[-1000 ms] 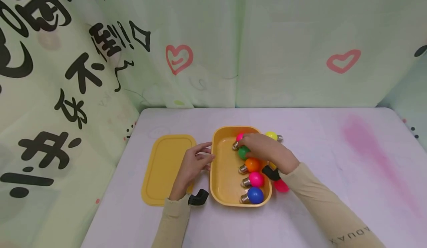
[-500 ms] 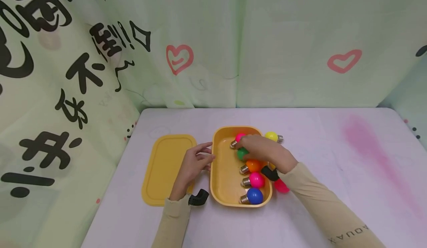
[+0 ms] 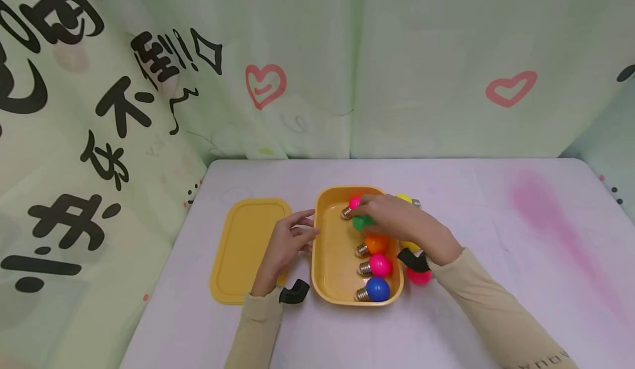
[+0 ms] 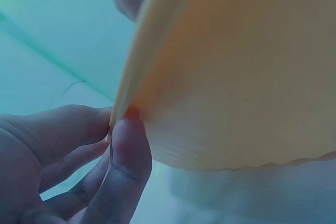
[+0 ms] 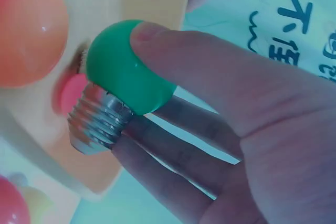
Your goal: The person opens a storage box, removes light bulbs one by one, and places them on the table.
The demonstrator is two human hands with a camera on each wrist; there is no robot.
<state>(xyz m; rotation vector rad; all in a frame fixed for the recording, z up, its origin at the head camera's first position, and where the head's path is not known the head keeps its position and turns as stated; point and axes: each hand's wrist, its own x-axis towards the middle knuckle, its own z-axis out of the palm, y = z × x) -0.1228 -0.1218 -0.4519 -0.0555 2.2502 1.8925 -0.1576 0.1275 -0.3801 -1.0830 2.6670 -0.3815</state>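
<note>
Delicately pinched between the thumb and fingers of a person's right hand (image 3: 397,215), a green bulb (image 5: 116,66) hangs over the far right part of a yellow tray (image 3: 328,272), its glossy globe up and its ribbed metal screw base slanting down and left in the right wrist view. The left hand (image 3: 288,240) pinches the smooth, round-cornered tray's left rim between thumb and finger. Inside, orange (image 3: 377,244), pink (image 3: 382,266) and blue (image 3: 379,289) bulbs lie on their sides, long axes crosswise, bases left. A matching yellow panel (image 3: 240,253) lies flat alongside. Dark capitals, a U among them, are cut off on the right sleeve (image 3: 501,314); bold black characters, including 不, mark the fabric backdrop (image 3: 421,43).
</note>
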